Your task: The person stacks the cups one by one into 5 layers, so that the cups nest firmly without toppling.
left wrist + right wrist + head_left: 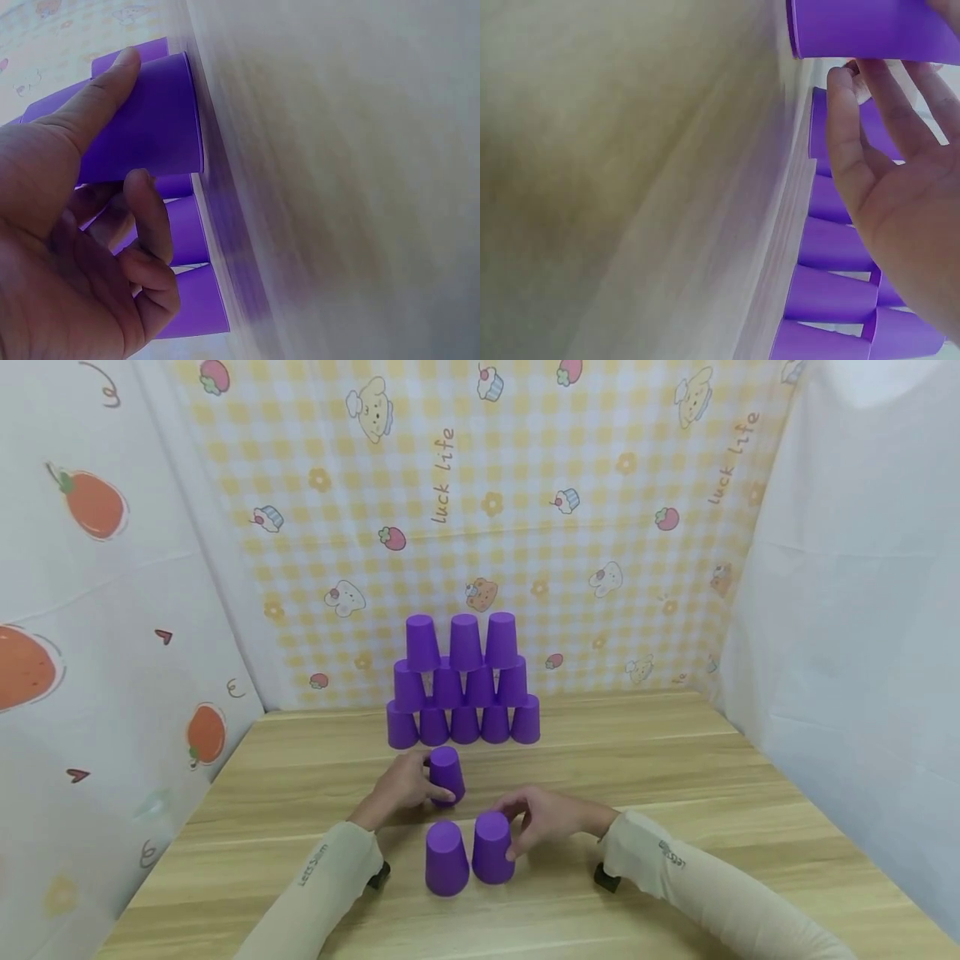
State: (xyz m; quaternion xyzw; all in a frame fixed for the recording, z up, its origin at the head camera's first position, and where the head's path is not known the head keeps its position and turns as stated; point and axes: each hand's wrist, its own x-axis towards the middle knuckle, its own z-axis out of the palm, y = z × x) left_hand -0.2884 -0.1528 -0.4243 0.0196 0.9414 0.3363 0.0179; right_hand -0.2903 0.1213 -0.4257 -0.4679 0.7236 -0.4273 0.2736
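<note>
We grip one upturned purple cup [447,774] in our left hand [402,787], thumb and fingers curled round its wall, just in front of the cup pyramid [463,681]. Our right hand [542,818] pinches a second cup [492,847] that stands touching a third cup [446,857] on the wooden table [675,760]. A steady, upright hold near each rim should keep the cups from tipping. Around us hang a yellow checked backdrop [600,485] and white side sheets.
</note>
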